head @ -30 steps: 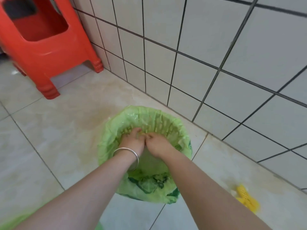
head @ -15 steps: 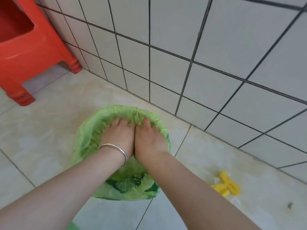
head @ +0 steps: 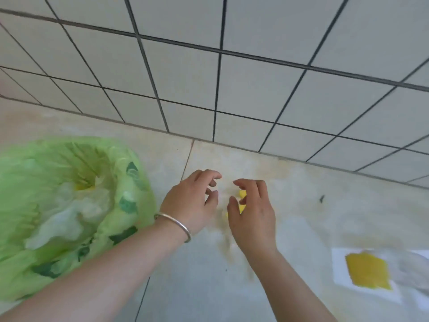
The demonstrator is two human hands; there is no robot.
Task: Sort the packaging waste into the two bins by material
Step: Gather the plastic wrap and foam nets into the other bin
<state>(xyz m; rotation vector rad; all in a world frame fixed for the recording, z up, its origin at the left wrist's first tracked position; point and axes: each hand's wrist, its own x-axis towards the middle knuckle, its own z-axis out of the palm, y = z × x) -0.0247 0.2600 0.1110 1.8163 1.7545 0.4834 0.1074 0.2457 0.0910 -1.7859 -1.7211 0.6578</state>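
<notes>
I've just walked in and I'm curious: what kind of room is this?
Probably a kitchen, washroom or utility corner: a white tiled wall meets a pale tiled floor, beside a bin lined with a green bag.

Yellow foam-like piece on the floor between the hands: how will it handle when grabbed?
The small yellow foam-like packaging piece, mostly hidden by the right hand, is probably very light. It looked ribbed and soft, so likely squashes under curled fingers rather than slipping. The left hand hovers close; a light nudge could scoot it across the smooth floor tile.

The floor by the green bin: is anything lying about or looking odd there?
Yes. A yellow scrap lies loose on the floor tiles between both hands, and a white sheet with a yellow patch lies farther right, outside the green bin.
</notes>
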